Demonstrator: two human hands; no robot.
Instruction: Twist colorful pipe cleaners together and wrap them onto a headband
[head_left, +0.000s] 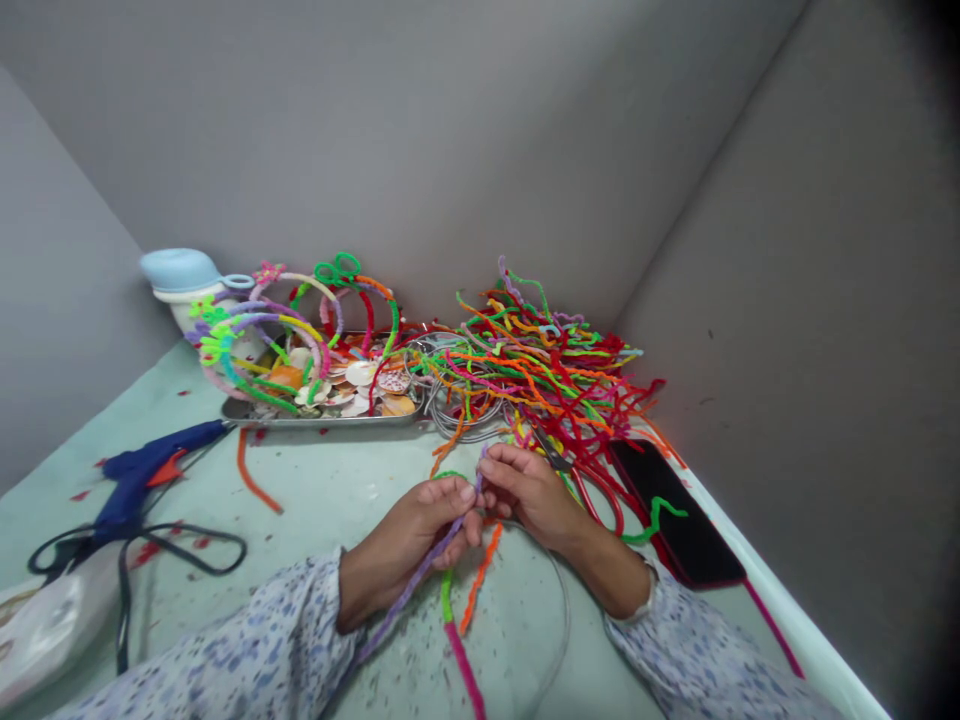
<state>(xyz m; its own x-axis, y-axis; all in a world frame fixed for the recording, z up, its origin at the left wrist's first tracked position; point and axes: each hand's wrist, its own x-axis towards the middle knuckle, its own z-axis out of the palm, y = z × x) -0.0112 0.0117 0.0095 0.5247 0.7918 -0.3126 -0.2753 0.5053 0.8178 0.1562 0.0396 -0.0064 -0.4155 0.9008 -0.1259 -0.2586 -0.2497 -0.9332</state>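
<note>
Both hands meet just above the table at the middle of the head view. My left hand (pixel 442 515) pinches a purple pipe cleaner (pixel 412 583), whose long end trails down over the left sleeve. With thumb and fingers closed, my right hand (pixel 529 485) grips the same purple strand near its upper end. Below the hands runs a band wrapped in green and pink pipe cleaner (pixel 463 665), with a bare grey wire (pixel 564 610) curving off to the right. A short orange pipe cleaner (pixel 481 578) hangs beside the band. The fingers hide where these pieces meet.
Behind my hands lies a heap of colourful pipe cleaners (pixel 555 365) beside coiled wire (pixel 469 425). Finished headbands (pixel 262 325) lean on a metal tray (pixel 337 424). A blue glue gun (pixel 139 475) lies left, scissors (pixel 553 450) and a phone (pixel 675 515) right. A blue-lidded bottle (pixel 180 272) stands behind.
</note>
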